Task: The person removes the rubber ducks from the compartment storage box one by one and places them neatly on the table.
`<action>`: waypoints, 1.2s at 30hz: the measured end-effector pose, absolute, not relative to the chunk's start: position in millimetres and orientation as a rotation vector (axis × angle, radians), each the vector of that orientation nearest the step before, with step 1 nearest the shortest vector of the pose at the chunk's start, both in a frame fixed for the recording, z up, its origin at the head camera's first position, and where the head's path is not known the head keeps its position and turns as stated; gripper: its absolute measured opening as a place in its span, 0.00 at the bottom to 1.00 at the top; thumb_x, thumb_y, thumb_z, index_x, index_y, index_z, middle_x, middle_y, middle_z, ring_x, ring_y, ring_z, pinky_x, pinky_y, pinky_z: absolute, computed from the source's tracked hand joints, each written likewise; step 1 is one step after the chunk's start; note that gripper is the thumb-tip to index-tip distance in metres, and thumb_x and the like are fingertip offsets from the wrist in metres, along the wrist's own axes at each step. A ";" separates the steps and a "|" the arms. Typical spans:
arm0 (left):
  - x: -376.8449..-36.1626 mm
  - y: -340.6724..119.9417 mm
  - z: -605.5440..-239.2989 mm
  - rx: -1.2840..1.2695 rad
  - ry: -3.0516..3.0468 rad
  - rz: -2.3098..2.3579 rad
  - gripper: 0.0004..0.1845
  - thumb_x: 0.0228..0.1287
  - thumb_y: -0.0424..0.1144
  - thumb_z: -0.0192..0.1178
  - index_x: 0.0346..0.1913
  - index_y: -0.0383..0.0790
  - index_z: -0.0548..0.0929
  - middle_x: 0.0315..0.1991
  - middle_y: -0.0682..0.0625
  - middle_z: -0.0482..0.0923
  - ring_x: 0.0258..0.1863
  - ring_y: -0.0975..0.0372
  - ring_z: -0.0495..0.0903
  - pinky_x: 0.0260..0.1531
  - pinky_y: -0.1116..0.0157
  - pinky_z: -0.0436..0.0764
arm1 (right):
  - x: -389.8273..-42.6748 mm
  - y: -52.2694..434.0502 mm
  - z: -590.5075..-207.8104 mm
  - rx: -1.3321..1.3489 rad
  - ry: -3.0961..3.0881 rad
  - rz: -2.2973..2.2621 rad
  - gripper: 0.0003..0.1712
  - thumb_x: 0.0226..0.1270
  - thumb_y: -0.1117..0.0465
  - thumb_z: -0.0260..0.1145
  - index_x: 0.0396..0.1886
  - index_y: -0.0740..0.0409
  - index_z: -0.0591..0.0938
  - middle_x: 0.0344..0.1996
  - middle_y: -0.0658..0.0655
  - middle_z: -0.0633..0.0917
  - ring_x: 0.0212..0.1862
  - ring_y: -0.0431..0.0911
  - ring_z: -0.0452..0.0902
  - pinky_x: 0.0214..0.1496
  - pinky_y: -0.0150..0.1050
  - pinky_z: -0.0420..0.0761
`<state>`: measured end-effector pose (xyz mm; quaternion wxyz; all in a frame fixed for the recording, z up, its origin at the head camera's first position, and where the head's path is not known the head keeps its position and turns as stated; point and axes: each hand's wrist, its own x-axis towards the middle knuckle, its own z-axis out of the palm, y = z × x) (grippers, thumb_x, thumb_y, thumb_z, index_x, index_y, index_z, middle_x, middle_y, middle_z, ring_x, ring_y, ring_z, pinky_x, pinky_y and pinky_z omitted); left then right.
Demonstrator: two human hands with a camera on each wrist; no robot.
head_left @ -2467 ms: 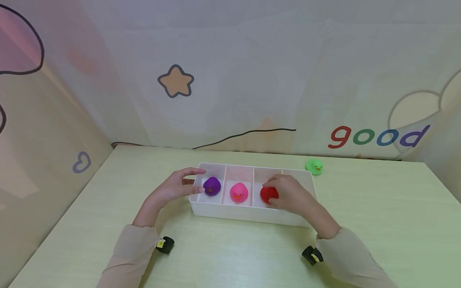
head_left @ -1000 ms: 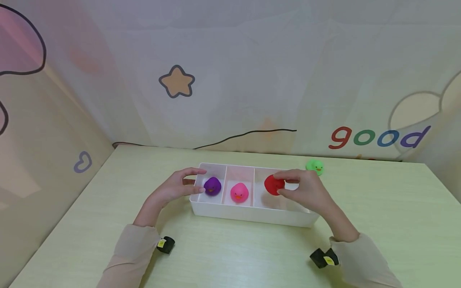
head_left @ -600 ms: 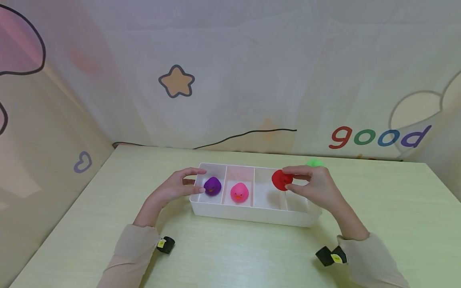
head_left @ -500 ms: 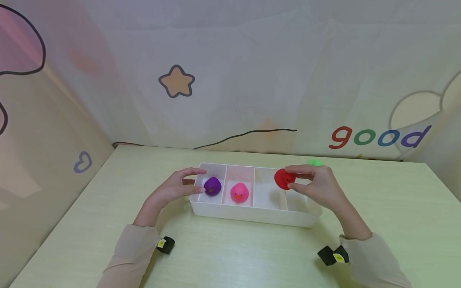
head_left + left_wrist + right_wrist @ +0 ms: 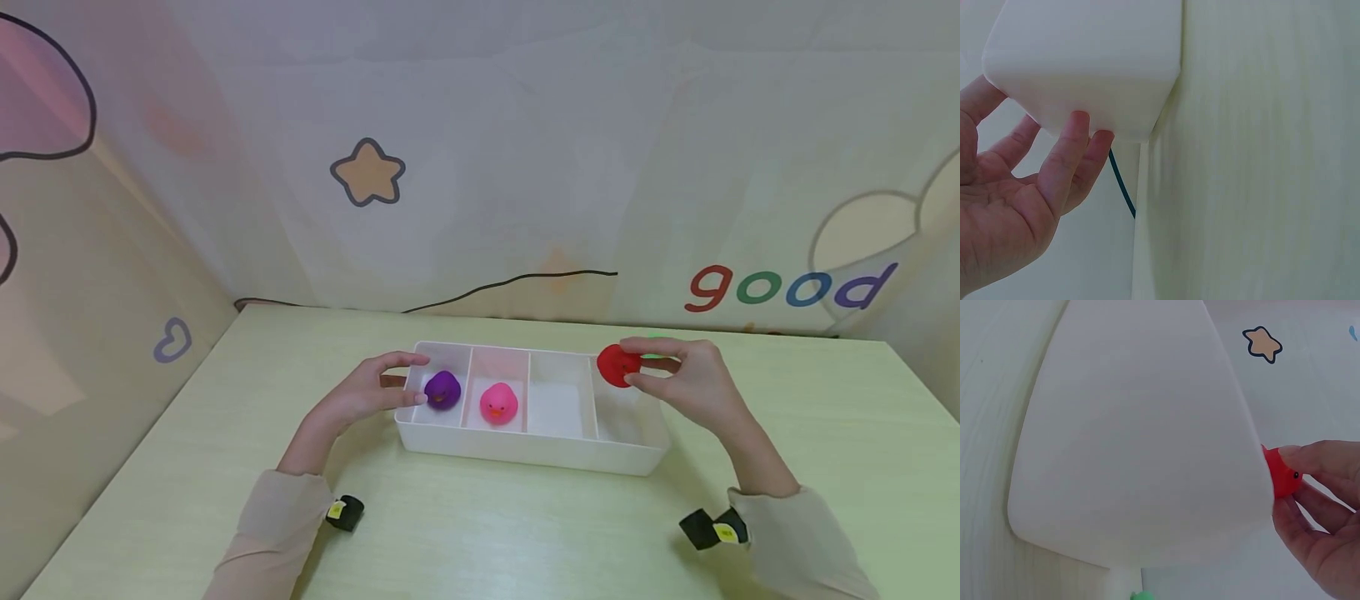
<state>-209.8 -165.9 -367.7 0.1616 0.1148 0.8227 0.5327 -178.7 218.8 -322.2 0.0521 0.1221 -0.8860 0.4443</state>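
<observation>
A white four-compartment tray (image 5: 525, 446) lies on the pale table. A purple duck (image 5: 442, 389) sits in its leftmost compartment and a pink duck (image 5: 498, 402) in the second; the other two hold nothing. My right hand (image 5: 636, 363) pinches a red duck (image 5: 617, 365) between thumb and fingers, above the tray's far right end. The right wrist view shows the red duck (image 5: 1280, 472) in my fingertips (image 5: 1300, 453) beside the tray (image 5: 1141, 437). My left hand (image 5: 375, 387) rests straight fingers (image 5: 1066, 156) against the tray's left end wall (image 5: 1091, 62).
A green duck (image 5: 654, 355) stands on the table behind my right hand, mostly hidden; it also shows as the green duck (image 5: 1143, 595) low in the right wrist view. Patterned curtain walls close the back and left. A dark cable (image 5: 1121, 184) runs along the table's back edge.
My right hand lifted the red duck out of the third compartment and carried it right, over the tray's right end. The left hand and the tray stayed put.
</observation>
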 end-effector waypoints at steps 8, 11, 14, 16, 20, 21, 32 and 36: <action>-212.4 -166.3 -369.7 0.327 2.342 1.524 0.30 0.54 0.39 0.65 0.61 0.41 0.69 0.64 0.43 0.59 0.59 0.45 0.66 0.51 0.54 0.74 | -179.9 232.4 -320.9 0.288 -2.691 1.320 0.22 0.54 0.71 0.66 0.51 0.67 0.78 0.47 0.67 0.80 0.46 0.59 0.77 0.37 0.25 0.78; -213.0 -165.8 -369.9 0.321 2.348 1.514 0.30 0.54 0.39 0.65 0.61 0.41 0.70 0.65 0.43 0.59 0.59 0.45 0.66 0.51 0.54 0.74 | -181.0 238.7 -321.6 0.283 -2.676 1.316 0.22 0.54 0.70 0.66 0.51 0.67 0.78 0.47 0.67 0.80 0.45 0.52 0.79 0.37 0.24 0.78; -213.3 -164.8 -369.6 0.317 2.354 1.509 0.30 0.54 0.39 0.65 0.60 0.41 0.70 0.65 0.43 0.59 0.60 0.44 0.65 0.51 0.54 0.74 | -182.9 245.6 -323.3 0.287 -2.654 1.315 0.22 0.54 0.70 0.67 0.51 0.68 0.78 0.46 0.67 0.80 0.40 0.37 0.80 0.37 0.24 0.78; -213.3 -164.1 -369.2 0.313 2.357 1.507 0.30 0.54 0.39 0.65 0.60 0.42 0.70 0.65 0.43 0.59 0.60 0.44 0.65 0.51 0.54 0.74 | -184.7 251.1 -325.0 0.284 -2.644 1.304 0.22 0.54 0.70 0.67 0.51 0.68 0.78 0.45 0.64 0.81 0.38 0.28 0.76 0.37 0.23 0.77; -213.1 -162.5 -368.9 0.304 2.364 1.505 0.29 0.54 0.39 0.65 0.60 0.42 0.70 0.65 0.43 0.59 0.60 0.44 0.65 0.51 0.54 0.74 | -189.1 263.3 -328.5 0.273 -2.629 1.280 0.22 0.53 0.70 0.67 0.50 0.69 0.78 0.41 0.51 0.82 0.37 0.23 0.73 0.37 0.22 0.77; -212.9 -162.2 -369.0 0.301 2.368 1.502 0.30 0.53 0.39 0.65 0.60 0.42 0.70 0.65 0.43 0.60 0.59 0.44 0.66 0.51 0.54 0.74 | -189.8 266.3 -328.8 0.269 -2.627 1.274 0.22 0.53 0.70 0.67 0.50 0.69 0.78 0.40 0.48 0.82 0.38 0.23 0.72 0.37 0.21 0.76; -214.6 -161.7 -370.3 0.325 2.361 1.515 0.30 0.53 0.40 0.66 0.60 0.42 0.70 0.64 0.44 0.61 0.59 0.45 0.66 0.52 0.53 0.73 | -204.4 299.0 -340.8 0.162 -2.621 1.297 0.22 0.55 0.70 0.66 0.51 0.71 0.77 0.47 0.67 0.78 0.43 0.48 0.78 0.34 0.20 0.76; -215.8 -161.9 -370.9 0.327 2.364 1.509 0.30 0.53 0.40 0.66 0.60 0.42 0.70 0.63 0.44 0.61 0.59 0.45 0.66 0.52 0.54 0.73 | -210.2 309.2 -345.6 0.145 -2.680 1.212 0.24 0.56 0.68 0.65 0.53 0.71 0.75 0.50 0.70 0.75 0.48 0.58 0.73 0.36 0.20 0.76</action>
